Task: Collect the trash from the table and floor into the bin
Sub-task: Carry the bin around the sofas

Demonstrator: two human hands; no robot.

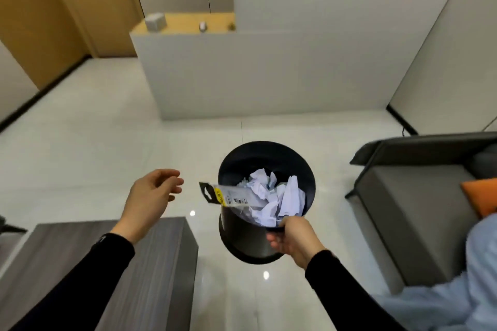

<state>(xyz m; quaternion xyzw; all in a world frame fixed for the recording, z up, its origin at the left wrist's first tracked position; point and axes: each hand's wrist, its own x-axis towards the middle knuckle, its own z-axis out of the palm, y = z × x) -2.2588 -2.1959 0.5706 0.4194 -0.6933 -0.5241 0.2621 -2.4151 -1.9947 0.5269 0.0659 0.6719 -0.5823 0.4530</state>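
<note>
A black round bin (247, 239) hangs above the tiled floor, tilted, with my right hand (293, 239) gripping its near rim. Inside lie several crumpled white papers (274, 196). A clear plastic package (231, 195) with a black hang tab and a yellow label lies across the bin's left rim, its tab end sticking out to the left. My left hand (152, 196) hovers to the left of the package, fingers relaxed and apart, holding nothing.
A dark wood-grain table (150, 271) fills the lower left under my left arm. A grey sofa (414, 212) with an orange cushion (481, 199) stands at the right. A white partition (269, 70) and a wooden door (88, 5) lie ahead across the glossy floor.
</note>
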